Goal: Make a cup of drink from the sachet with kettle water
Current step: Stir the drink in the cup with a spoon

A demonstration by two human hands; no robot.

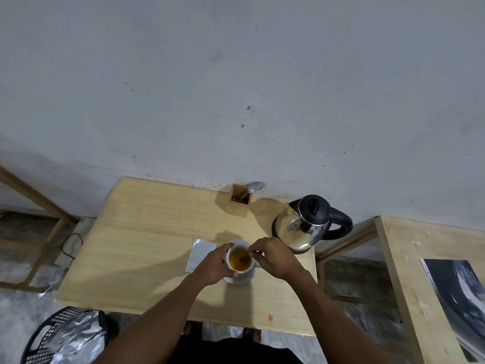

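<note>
**Spotter:** Where's the cup?

**Me:** Just below the middle of the frame. The white cup [239, 260] sits on its saucer [242, 279], filled with amber-yellow liquid, so I'd say the water is already in. My left hand [214, 266] is wrapped around the cup's left side to steady it. My right hand [275, 257] is pinched over the rim, fingers closed on something thin that dips into the drink. It looks like a small stirrer or spoon [245, 257], but it's too small to name for certain.

**Spotter:** So we're stirring?

**Me:** That's my reading: the mixing step, late in the task. There's a darker patch in the liquid, maybe powder not yet dissolved.

**Spotter:** Anything around it?

**Me:** A flat silvery sachet [198, 254] lies just left of the cup, partly under my left wrist. The steel kettle [305, 227] with its black lid is upright to the upper right, near the cup but apart. Behind, near the wall, a wooden holder [238, 202] with a fork [256, 187] in it. All on the pale wooden table [136, 245].

**Spotter:** Next move?

**Me:** Gentle circles, a firm hold on the cup so it doesn't slide on the saucer, then lift the stirrer straight up without dripping.
</note>
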